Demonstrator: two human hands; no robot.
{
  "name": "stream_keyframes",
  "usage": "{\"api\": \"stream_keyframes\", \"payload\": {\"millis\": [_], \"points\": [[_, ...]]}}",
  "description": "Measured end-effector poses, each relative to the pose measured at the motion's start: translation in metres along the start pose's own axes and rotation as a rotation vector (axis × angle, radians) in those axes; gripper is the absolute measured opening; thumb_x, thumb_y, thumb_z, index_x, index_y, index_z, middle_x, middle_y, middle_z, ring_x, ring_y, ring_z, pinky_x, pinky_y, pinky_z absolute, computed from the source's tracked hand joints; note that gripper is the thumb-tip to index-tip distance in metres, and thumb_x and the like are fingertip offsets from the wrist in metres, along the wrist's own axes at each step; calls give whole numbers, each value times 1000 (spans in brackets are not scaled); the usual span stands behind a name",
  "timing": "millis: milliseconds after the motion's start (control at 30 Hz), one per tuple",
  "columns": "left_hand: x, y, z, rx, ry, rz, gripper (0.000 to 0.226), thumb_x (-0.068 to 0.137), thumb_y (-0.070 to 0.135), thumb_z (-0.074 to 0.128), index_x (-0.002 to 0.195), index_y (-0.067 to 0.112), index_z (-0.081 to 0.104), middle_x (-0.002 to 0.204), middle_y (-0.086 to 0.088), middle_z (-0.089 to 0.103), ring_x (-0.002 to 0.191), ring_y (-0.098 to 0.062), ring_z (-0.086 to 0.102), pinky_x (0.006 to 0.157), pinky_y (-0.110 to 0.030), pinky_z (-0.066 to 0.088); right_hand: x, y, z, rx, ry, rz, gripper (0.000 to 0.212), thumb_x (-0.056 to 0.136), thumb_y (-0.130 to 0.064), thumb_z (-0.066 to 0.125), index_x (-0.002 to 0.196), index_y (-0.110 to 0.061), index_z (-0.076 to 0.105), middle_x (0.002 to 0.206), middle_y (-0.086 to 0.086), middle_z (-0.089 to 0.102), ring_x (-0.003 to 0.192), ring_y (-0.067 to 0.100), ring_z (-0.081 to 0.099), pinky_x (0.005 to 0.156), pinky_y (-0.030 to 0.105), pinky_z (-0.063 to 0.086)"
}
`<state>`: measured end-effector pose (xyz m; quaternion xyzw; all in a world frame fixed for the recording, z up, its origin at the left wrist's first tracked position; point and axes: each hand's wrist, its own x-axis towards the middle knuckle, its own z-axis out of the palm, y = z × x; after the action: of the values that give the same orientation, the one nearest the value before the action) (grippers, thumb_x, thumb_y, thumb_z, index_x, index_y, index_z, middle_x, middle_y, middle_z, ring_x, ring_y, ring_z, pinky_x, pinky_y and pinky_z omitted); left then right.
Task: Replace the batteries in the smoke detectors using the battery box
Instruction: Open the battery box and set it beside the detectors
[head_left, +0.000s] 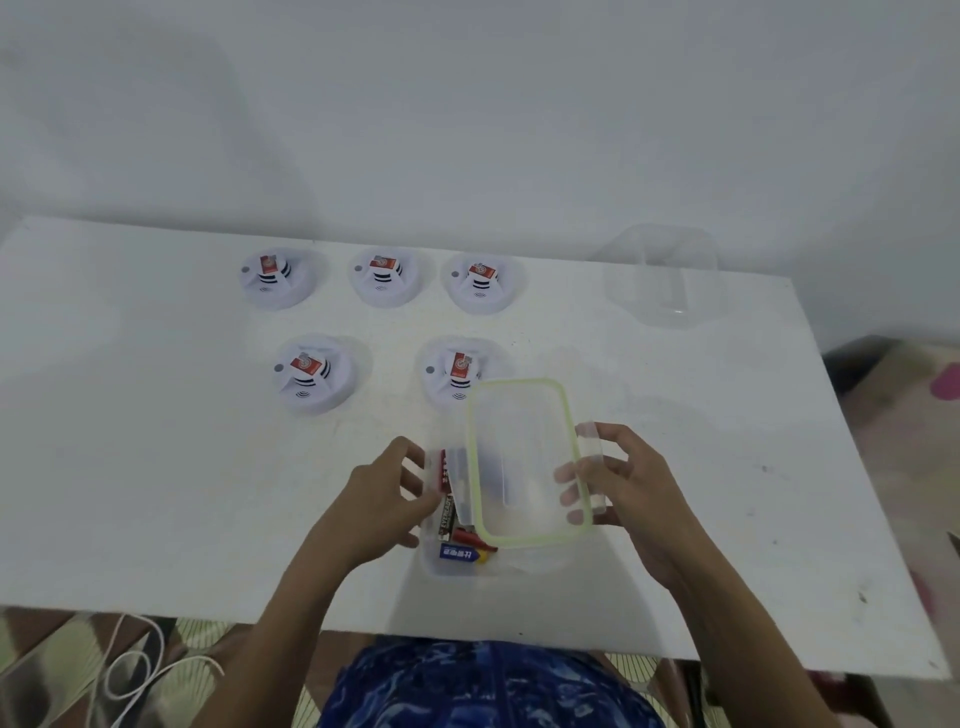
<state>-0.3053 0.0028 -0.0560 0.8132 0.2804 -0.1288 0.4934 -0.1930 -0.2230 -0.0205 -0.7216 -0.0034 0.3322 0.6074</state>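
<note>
- The box (519, 567) sits low in the centre of the frame, and the left hand (379, 499) holds its left wall with curled fingers.
- The right hand (634, 488) pinches the right edge of the lid (524, 462), which is tilted above the box.
- It is better to lift the lid clear while the box is held down.
- Loose batteries (460, 552) lie inside the box.
- The tub (615, 291) at the upper right looks empty.

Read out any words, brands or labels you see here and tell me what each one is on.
"EVEREADY": on the black and silver battery in the clear plastic battery box.
Blue battery: white characters, too blurred to read.
Red battery: white marks, unreadable.
Red labels on the five white round smoke detectors: too small to read.
</note>
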Motion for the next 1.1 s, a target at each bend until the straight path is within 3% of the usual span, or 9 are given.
{"api": "stream_keyframes", "payload": {"millis": [300, 633, 867, 1100], "points": [[17, 44, 52, -72, 72, 43, 25, 86, 24, 63, 109, 20, 53, 89, -2, 64, 72, -16, 69, 55, -24, 58, 4, -1, -68, 3, 97, -20, 32, 93, 1, 46, 117, -17, 54, 80, 11, 71, 64, 22, 61, 58, 33, 56], [95, 123, 71, -38, 216, 117, 27, 90, 21, 58, 115, 19, 51, 93, -6, 67, 72, -21, 71, 66, -46, 60, 47, -38, -160, 23, 253, -128, 34, 91, 2, 46, 117, -18, 53, 88, 16, 70, 64, 22, 61, 55, 30, 55], [174, 168, 74, 67, 319, 129, 28, 91, 17, 52, 119, 15, 50, 85, -8, 70, 71, -26, 70, 70, -46, 59, 114, -66, -232, 47, 420, -138, 38, 88, 5, 42, 121, -13, 49, 83, 14, 64, 60, 22, 54, 56, 32, 54], [248, 197, 72, 116, 370, 76, 31, 90, 14, 47, 121, 9, 49, 86, -14, 70, 70, -29, 70, 76, -45, 58, 196, -72, -291, -40, 511, -23, 45, 85, 8, 44, 128, -6, 43, 98, 20, 57, 53, 18, 47, 54, 29, 45]]}}
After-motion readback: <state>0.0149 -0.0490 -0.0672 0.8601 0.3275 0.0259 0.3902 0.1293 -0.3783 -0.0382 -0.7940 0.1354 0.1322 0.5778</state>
